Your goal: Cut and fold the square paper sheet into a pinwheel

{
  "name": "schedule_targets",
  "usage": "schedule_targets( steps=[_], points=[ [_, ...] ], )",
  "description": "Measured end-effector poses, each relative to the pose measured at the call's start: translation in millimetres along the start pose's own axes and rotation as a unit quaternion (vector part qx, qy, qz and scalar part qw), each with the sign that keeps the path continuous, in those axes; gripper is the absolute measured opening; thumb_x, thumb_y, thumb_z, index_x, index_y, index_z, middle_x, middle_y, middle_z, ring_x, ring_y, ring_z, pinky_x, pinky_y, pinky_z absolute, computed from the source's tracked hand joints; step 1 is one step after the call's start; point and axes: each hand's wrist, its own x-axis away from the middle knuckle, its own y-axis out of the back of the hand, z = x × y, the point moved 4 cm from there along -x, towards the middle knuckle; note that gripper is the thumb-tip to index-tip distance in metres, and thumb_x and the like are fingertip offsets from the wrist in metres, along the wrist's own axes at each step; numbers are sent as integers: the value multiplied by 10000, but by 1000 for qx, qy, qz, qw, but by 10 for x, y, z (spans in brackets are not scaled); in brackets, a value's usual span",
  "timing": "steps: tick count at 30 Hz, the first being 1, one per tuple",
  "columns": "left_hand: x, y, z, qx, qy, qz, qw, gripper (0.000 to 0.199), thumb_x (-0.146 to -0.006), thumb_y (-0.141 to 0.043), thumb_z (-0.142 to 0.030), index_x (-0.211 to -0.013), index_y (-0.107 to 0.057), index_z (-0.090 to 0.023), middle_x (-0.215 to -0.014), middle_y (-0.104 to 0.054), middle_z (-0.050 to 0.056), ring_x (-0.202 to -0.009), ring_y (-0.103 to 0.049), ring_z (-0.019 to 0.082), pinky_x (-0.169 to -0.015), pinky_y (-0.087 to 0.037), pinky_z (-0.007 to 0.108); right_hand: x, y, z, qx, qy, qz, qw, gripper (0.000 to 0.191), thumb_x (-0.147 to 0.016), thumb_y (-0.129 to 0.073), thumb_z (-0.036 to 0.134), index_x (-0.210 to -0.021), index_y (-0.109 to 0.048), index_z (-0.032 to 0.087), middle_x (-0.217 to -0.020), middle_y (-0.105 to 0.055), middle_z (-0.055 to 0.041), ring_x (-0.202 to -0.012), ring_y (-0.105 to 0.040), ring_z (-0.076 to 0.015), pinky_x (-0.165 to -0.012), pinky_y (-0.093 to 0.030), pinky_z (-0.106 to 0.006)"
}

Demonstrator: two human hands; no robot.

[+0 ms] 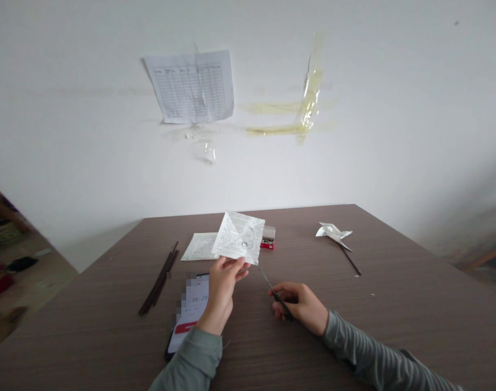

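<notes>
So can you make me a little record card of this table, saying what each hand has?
Left hand: holds a creased printed paper square
Right hand: holds slim dark scissors, tips near the paper
Table: brown wood-grain table
On table: paper pinwheel on a dark stick; loose dark sticks; phone showing 06:29; small red box; flat printed sheet
Wall: grid sheet
</notes>
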Motion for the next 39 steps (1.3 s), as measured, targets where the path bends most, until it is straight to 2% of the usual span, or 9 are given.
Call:
schedule_targets(
  steps=[6,18,26,39],
  points=[
    [-2,-3,9,7,2,8,1000,368,-761,-1131,-132,-821,-776,-210,-866,-925,56,-794,-942,254,-713,-766,302,-4,2,-10,-3,3,5,1000,506,-779,-1047,609,-1067,-898,220,-745,-857,-22,-633,-707,-209,-694,-583,-367],
    [8,-8,1,17,6,7,1000,301,-794,-1068,-65,-832,-804,-204,-886,-942,65,-775,-928,233,-691,-745,280,-11,5,-14,-5,1,4,1000,500,-772,-1051,615,-1053,-907,227,-737,-846,-22,-637,-716,-221,-695,-604,-382],
    [15,-17,-15,24,10,2,1000,289,-799,-1054,-35,-826,-815,-195,-846,-929,58,-736,-915,214,-666,-728,257,-11,-13,-21,-17,3,6,1000,472,-784,-1031,581,-1052,-891,219,-724,-847,-12,-621,-687,-196,-697,-563,-363],
    [10,-19,-14,19,5,1,1000,377,-738,-1153,-129,-836,-796,-203,-850,-929,53,-746,-929,235,-635,-716,255,-14,-9,-41,-19,-5,9,1000,517,-774,-1061,624,-1049,-877,227,-716,-828,-1,-629,-694,-206,-709,-570,-374]
  ],
)
